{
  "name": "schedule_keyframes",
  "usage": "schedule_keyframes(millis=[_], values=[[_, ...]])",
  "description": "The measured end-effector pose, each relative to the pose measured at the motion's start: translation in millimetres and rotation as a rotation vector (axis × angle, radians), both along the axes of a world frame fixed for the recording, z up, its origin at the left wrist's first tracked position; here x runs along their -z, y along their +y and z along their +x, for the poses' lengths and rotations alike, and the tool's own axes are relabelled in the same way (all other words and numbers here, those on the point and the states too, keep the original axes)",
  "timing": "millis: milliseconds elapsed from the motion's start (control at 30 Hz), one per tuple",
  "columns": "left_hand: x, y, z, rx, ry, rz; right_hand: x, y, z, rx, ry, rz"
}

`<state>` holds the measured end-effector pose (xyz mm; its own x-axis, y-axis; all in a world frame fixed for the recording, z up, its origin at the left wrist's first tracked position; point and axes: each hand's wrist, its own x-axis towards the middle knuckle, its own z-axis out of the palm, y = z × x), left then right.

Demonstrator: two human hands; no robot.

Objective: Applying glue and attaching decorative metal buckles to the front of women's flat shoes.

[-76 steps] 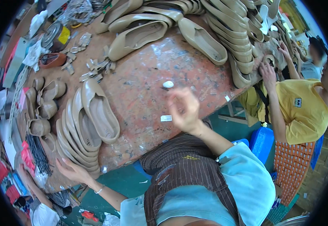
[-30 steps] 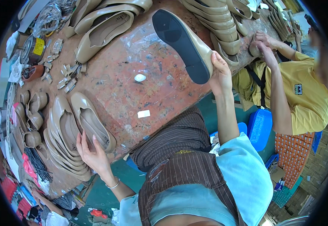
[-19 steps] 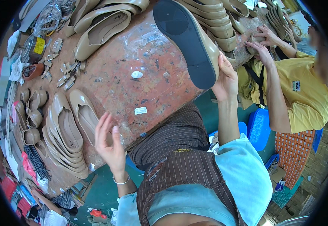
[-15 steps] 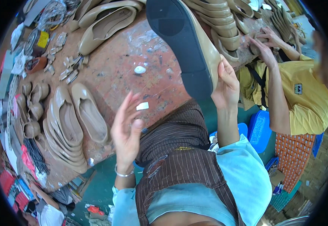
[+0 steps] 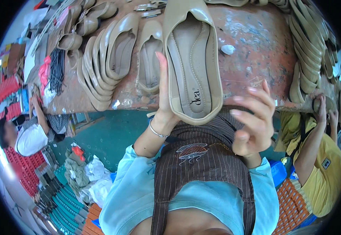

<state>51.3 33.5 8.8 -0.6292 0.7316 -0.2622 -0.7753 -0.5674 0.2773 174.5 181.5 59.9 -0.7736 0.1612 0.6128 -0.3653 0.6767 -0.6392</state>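
A beige slip-on flat shoe (image 5: 188, 74) hangs in front of me, heel toward me, its insole and stitched lining facing up. My left hand (image 5: 165, 109) grips it by the left side near the heel, thumb up along the outer edge; the other fingers are hidden beneath. To the right of the heel, apart from the shoe, my right hand (image 5: 254, 121) is open with its fingers spread and slightly curled, holding nothing. Just beyond my left thumb, another beige flat (image 5: 150, 62) lies on the worn reddish worktable (image 5: 252, 74).
A nested row of beige shoes (image 5: 104, 66) stands on the table's left, beside dark cords (image 5: 56, 64). More stacked shoes (image 5: 305, 43) line the right side. A white lump (image 5: 228, 49) sits mid-table. Co-workers in yellow (image 5: 327, 172) and white (image 5: 31, 137) are at either side.
The shoe has passed from my right hand to my left and turned over, from dark sole showing to insole showing. My right hand has let go. The view has swung left.
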Motion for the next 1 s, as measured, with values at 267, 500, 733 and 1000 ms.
schedule_keyframes(millis=[267,500,733,1000], values=[[2,-10,1,0.033,0.01,-0.065,19,1,0,0.068,0.034,-0.183],[5,-20,6,0.059,0.252,-0.44,23,-3,1,-0.053,0.045,-0.131],[-9,-20,15,-0.064,0.363,-0.329,17,-4,4,-0.075,0.033,0.063],[-9,-2,14,-0.094,0.514,-0.529,33,-38,-7,-0.159,-0.151,0.119]])
